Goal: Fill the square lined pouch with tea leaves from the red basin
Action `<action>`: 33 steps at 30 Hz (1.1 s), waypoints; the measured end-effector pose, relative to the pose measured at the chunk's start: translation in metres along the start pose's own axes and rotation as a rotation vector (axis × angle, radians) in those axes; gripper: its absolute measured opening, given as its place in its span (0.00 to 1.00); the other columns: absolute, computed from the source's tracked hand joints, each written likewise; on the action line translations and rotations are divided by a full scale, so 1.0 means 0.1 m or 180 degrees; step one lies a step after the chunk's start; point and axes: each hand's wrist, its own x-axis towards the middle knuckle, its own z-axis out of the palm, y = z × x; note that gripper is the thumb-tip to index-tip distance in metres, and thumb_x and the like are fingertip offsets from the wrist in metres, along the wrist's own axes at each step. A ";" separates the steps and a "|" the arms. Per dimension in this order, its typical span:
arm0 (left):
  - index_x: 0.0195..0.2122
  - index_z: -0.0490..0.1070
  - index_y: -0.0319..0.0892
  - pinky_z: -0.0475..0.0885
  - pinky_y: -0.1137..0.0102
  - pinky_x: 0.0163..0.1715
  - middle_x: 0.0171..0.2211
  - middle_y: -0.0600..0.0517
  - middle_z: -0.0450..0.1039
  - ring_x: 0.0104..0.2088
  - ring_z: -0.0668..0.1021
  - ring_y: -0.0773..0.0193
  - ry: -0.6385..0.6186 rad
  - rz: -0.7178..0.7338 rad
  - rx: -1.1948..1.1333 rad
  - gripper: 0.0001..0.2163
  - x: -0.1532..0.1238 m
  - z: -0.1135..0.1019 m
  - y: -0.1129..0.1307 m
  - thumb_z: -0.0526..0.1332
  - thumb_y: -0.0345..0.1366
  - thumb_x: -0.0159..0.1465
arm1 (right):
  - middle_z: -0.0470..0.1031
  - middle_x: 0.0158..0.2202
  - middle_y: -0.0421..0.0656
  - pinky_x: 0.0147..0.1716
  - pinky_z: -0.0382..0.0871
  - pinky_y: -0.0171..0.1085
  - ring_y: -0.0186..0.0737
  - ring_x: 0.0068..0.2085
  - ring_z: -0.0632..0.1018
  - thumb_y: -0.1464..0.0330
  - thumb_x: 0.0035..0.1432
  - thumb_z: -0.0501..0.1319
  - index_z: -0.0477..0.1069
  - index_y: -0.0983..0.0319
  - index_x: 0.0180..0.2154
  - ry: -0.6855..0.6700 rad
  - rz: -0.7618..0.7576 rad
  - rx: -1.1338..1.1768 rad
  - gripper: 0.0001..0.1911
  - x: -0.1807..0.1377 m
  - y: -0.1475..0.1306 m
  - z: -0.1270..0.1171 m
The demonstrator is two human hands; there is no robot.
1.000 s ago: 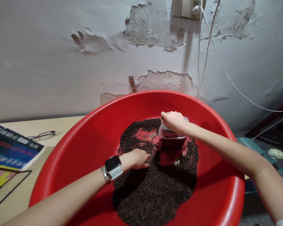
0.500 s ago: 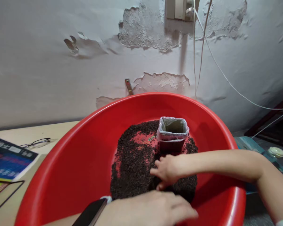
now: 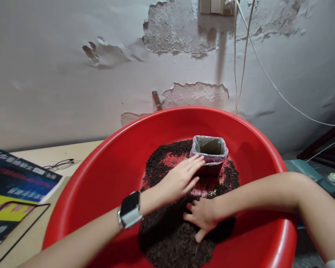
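Observation:
A big red basin (image 3: 106, 175) holds a heap of dark loose tea leaves (image 3: 170, 242). A small square container (image 3: 209, 154) lined with a clear plastic bag stands upright at the far side of the heap. My left hand (image 3: 181, 178), with a smartwatch (image 3: 130, 210) on the wrist, is stretched out flat over the leaves, its fingertips close to the container's left side. My right hand (image 3: 202, 217) rests on the leaves nearer to me, fingers spread and pressed into the heap. Neither hand visibly holds anything.
The basin sits on a pale table (image 3: 44, 156) against a wall with peeling paint. A pair of glasses (image 3: 58, 163) and printed sheets (image 3: 13, 178) lie to the left. White cables (image 3: 268, 80) hang down the wall on the right.
My right hand let go of the container's top a second ago and now lies on the leaves. My left hand has swung from close to the camera out towards the container.

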 end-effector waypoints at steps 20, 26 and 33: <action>0.28 0.65 0.39 0.65 0.66 0.41 0.22 0.51 0.70 0.26 0.72 0.64 -0.0540 0.0860 0.0751 0.12 0.05 0.23 0.12 0.47 0.29 0.66 | 0.49 0.59 0.67 0.49 0.57 0.60 0.69 0.58 0.56 0.53 0.47 0.61 0.46 0.70 0.61 -0.0680 0.0249 0.0846 0.47 -0.04 -0.06 -0.03; 0.28 0.66 0.39 0.60 0.70 0.24 0.22 0.50 0.70 0.23 0.70 0.64 -0.1391 0.0559 0.0672 0.07 -0.01 -0.20 0.19 0.54 0.33 0.64 | 0.48 0.60 0.67 0.51 0.57 0.57 0.67 0.59 0.55 0.53 0.45 0.62 0.49 0.72 0.60 -0.0244 -0.0059 0.1048 0.47 -0.06 0.00 0.06; 0.29 0.69 0.41 0.60 0.72 0.24 0.23 0.52 0.71 0.25 0.71 0.65 -0.1635 0.0145 0.0187 0.13 -0.06 -0.37 0.16 0.50 0.39 0.66 | 0.68 0.48 0.60 0.39 0.70 0.46 0.54 0.45 0.74 0.59 0.56 0.53 0.62 0.71 0.51 0.0080 0.0161 0.0897 0.27 -0.09 -0.10 0.10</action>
